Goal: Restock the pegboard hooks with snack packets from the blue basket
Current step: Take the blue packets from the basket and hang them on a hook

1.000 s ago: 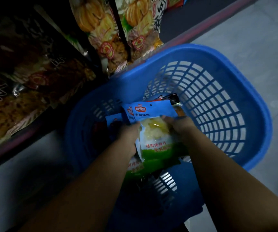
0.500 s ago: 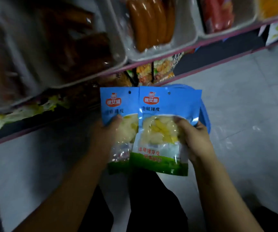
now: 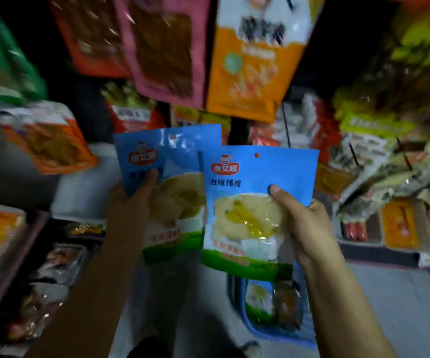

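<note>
Raised from the basket [image 3: 273, 332] at 6 o'clock, each hand's fingers now grasp one packet: left hand [image 3: 131, 200], left packet [image 3: 172, 177]; right hand [image 3: 307, 228], right packet [image 3: 255, 202].

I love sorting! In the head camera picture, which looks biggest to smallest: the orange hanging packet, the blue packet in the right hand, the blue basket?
1. Orange hanging packet
2. Blue packet, close behind, nearer the camera, so unsure
3. Blue basket, mostly hidden
</note>
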A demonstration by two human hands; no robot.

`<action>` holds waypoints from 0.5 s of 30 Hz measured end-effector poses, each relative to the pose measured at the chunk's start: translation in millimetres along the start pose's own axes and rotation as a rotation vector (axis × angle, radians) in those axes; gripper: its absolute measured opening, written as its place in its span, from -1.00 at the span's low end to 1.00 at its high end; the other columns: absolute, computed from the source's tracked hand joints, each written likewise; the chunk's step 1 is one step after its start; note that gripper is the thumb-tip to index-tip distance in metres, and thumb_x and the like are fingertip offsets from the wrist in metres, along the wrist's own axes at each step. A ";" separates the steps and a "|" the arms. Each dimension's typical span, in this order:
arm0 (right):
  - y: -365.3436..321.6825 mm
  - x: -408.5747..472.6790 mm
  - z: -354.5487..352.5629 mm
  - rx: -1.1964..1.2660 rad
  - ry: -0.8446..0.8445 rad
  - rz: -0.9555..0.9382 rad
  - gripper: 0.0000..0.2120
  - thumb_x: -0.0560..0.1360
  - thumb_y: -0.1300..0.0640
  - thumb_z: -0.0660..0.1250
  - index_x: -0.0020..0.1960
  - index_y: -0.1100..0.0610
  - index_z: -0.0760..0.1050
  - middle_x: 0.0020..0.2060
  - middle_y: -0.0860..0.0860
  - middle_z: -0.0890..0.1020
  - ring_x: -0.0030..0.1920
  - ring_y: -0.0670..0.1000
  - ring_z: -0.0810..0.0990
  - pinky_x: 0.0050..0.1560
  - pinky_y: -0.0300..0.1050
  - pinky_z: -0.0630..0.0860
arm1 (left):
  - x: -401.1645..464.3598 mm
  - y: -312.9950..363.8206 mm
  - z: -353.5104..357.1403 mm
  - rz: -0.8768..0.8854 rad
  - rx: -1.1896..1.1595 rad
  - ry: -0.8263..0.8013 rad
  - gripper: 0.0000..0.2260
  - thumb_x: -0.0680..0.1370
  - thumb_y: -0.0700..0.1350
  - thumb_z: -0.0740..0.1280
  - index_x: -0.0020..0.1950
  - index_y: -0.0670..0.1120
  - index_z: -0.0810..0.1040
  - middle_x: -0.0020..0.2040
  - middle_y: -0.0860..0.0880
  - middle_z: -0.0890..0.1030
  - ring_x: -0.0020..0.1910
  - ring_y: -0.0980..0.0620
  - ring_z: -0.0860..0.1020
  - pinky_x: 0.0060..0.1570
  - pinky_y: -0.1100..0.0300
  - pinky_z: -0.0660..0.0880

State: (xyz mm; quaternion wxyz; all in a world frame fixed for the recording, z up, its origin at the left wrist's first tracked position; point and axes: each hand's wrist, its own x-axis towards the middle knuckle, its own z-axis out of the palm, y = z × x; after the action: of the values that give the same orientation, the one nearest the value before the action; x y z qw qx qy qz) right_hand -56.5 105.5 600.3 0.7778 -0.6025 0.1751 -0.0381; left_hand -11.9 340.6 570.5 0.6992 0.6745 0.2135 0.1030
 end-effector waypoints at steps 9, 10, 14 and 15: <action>-85.1 -4.7 150.7 -0.034 -0.125 -0.312 -0.70 0.19 -0.03 0.49 -0.10 0.03 0.69 -0.11 0.05 0.73 -0.09 0.10 0.71 -0.12 0.00 0.62 | 64.6 152.9 -91.8 0.332 -0.203 -0.074 -0.86 0.48 -0.07 0.40 -0.25 0.13 0.67 -0.26 0.07 0.70 -0.14 -0.13 0.66 -0.03 -0.24 0.57; -96.2 -5.2 159.8 -0.048 -0.109 -0.352 -0.67 0.17 -0.09 0.50 -0.12 0.01 0.70 -0.12 0.05 0.73 -0.09 0.11 0.71 -0.13 0.00 0.63 | 68.7 168.2 -94.0 0.365 -0.222 -0.113 -0.85 0.49 -0.07 0.39 -0.22 0.16 0.68 -0.21 0.09 0.71 -0.11 -0.11 0.67 0.00 -0.22 0.57; -143.2 -2.7 185.7 -0.113 -0.151 -0.519 -0.62 0.17 -0.18 0.48 -0.12 0.03 0.69 -0.15 0.04 0.74 -0.13 0.08 0.72 -0.18 -0.07 0.63 | 80.0 226.2 -87.9 0.487 -0.263 -0.234 -0.86 0.51 -0.06 0.37 -0.17 0.16 0.68 -0.10 0.09 0.71 -0.06 -0.01 0.67 0.08 -0.14 0.55; -155.2 0.1 190.9 -0.116 -0.166 -0.559 -0.64 0.19 -0.17 0.48 -0.12 0.03 0.69 -0.15 0.04 0.74 -0.13 0.08 0.72 -0.18 -0.07 0.63 | 81.4 239.1 -83.2 0.514 -0.281 -0.261 -0.89 0.49 -0.03 0.37 -0.15 0.14 0.68 -0.08 0.06 0.71 -0.04 -0.02 0.67 0.09 -0.15 0.55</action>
State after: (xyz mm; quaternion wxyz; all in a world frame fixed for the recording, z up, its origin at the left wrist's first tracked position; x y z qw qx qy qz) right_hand 27.9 239.8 788.4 0.7131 -0.6717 -0.0602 -0.1915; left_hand 58.3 467.1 793.6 0.7581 0.6107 -0.0716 0.2174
